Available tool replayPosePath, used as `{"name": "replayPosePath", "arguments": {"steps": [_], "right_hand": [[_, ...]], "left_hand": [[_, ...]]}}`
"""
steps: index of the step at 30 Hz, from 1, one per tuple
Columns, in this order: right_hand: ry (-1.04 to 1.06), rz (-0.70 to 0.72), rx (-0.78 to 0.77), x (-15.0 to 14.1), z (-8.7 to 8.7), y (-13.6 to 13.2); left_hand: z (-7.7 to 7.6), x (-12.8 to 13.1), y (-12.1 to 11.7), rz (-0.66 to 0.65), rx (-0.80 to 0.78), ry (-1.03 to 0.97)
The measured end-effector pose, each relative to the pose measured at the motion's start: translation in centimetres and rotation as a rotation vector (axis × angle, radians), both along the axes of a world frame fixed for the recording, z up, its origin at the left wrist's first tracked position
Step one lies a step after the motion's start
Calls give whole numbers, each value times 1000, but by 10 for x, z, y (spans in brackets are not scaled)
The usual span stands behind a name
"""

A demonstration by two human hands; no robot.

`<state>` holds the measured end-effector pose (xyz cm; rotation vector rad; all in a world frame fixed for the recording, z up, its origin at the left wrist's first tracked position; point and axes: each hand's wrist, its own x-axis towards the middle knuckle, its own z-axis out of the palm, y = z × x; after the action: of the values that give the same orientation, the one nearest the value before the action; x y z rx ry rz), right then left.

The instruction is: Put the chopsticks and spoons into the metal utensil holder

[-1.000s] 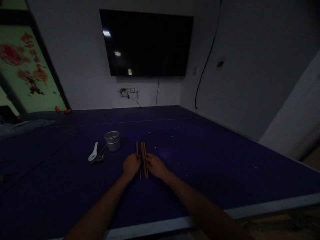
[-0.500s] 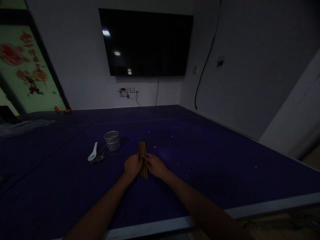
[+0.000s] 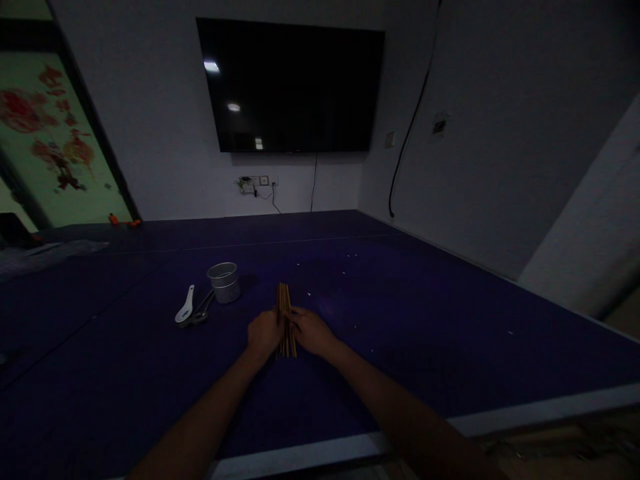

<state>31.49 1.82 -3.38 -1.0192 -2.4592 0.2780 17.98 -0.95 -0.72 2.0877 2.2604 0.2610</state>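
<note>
A bundle of thin brown chopsticks point(image 3: 284, 298) lies lengthwise in front of me on the dark blue tabletop point(image 3: 410, 320). My left hand point(image 3: 264, 331) is closed around the bundle's left side. From the right, my right hand point(image 3: 309, 329) grips it at about the middle, fingers bent over the sticks. Both ends of the bundle show beyond my hands; the near ends fan out slightly. To the left stands a metal cup point(image 3: 225, 283). Beside it lie a white spoon point(image 3: 185, 309) and some metal spoons point(image 3: 201, 315), partly overlapping.
Small white scraps point(image 3: 309, 294) are scattered over the tabletop. Clear plastic wrap point(image 3: 60, 252) lies at the far left, and small orange objects point(image 3: 134, 223) sit near the back edge. A large television point(image 3: 295, 87) hangs on the wall; a black cable point(image 3: 411, 133) runs down to its right.
The chopsticks have bunched a little tighter at their far ends and spread at the near ends. My hands stay in nearly the same place.
</note>
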Motion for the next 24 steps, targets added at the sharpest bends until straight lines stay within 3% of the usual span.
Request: {"name": "replayPosePath", "arguments": {"steps": [12, 24], "right_hand": [[-154, -123, 26, -5, 16, -10], [-79, -80, 4, -2, 9, -4]], "left_hand": [[2, -1, 1, -7, -6, -3], [-1, 0, 4, 0, 24, 3]]}}
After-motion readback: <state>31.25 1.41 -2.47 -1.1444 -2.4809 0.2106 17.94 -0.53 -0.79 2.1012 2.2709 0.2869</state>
